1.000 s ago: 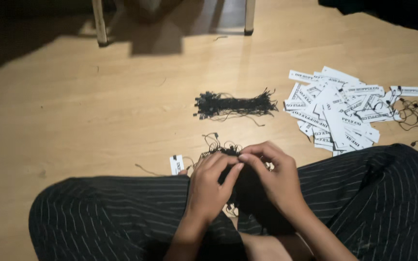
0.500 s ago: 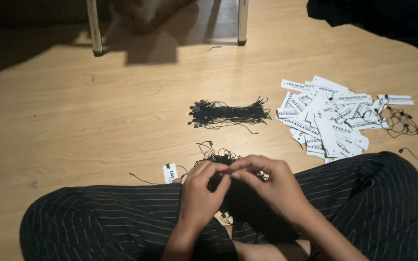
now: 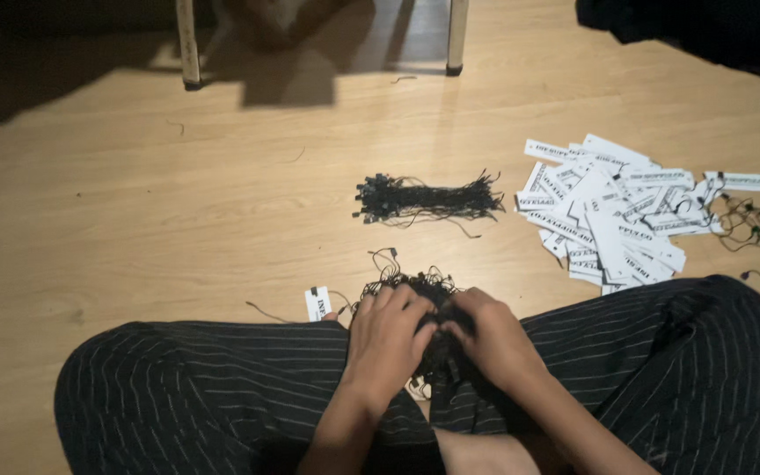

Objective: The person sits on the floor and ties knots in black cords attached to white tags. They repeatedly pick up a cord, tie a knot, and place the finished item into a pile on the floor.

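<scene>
Sitting cross-legged on the floor (image 3: 134,202), the person's left hand (image 3: 389,339) and right hand (image 3: 490,339) pinch the tangle of black strings (image 3: 411,286) between the knees, keeping the white tags (image 3: 613,211) within reach rightward.

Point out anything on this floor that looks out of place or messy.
One white tag lies alone by the left knee, apart from the loose heap of white tags at right. The black cords in front of both hands are a tangle, unlike the tidy bundle of black cords farther out. Stray cords trail beside the heap.
</scene>
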